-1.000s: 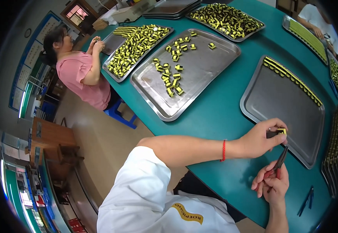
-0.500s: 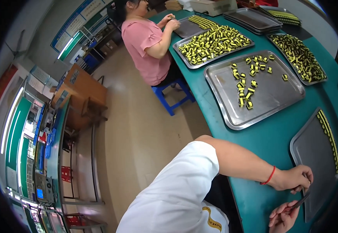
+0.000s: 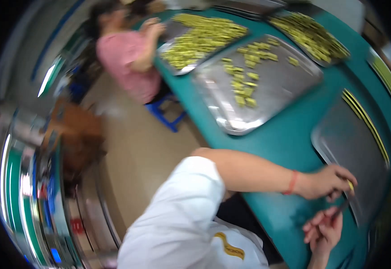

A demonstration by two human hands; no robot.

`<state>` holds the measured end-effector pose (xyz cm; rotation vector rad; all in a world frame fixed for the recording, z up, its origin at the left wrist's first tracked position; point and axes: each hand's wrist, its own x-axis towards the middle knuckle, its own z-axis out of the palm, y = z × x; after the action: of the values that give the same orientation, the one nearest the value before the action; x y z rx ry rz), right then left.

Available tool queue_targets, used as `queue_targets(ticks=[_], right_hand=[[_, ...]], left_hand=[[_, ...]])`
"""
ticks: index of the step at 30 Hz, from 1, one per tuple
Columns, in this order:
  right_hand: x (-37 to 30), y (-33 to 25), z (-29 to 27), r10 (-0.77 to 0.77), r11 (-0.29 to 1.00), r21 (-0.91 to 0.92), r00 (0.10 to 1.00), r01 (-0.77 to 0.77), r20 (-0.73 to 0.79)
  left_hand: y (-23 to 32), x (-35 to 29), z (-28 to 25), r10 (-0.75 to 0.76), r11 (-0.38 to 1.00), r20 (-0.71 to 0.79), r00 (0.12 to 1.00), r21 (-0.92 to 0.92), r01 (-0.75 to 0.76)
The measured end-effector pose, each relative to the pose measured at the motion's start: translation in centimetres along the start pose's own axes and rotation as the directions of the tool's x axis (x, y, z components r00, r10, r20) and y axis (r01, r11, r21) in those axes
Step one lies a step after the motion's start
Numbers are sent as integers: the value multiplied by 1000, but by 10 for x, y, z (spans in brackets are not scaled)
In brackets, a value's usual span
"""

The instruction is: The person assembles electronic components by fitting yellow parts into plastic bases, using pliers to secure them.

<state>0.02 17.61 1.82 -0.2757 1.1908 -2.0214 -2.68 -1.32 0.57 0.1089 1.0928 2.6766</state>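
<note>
Where the left hand (image 3: 325,183) works: its grip pinches a yellow part (image 3: 350,184) between the fingers, at the left edge of the near tray (image 3: 348,134) in this view.
Right hand (image 3: 323,231): its grip is curled around dark pliers (image 3: 341,208) angled up toward the part; blur hides whether they touch it.
Near tray: lies on the green worktop (image 3: 267,152); yellow rows (image 3: 369,127) run along its far right side.
Middle tray (image 3: 285,85): bears scattered loose parts (image 3: 239,85).
Co-worker (image 3: 126,62): seated on a blue stool (image 3: 166,114), beside a heaped tray (image 3: 186,69).
</note>
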Motion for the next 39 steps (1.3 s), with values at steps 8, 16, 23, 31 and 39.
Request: queue_targets(ticks=[8,16,23,31,39], right_hand=[[12,-19,-6,216,959,132,950,-249,225],[12,-18,-2,193,959,165,957,-231,217],[15,-19,-6,179,967,144,963,-210,203],[13,-23,-7,197,956,191,970,-221,140],[12,-26,-1,214,969,103,973,-223,91]], left_hand=[[9,-5,-15,-73,991,12,997,-112,74],[13,-7,-7,-67,997,17,998,-40,68],[12,-9,-3,-68,996,21,997,55,67],[14,-14,6,72,888,4,997,454,-65],[13,-7,-1,484,-4,484,729,834,-552]])
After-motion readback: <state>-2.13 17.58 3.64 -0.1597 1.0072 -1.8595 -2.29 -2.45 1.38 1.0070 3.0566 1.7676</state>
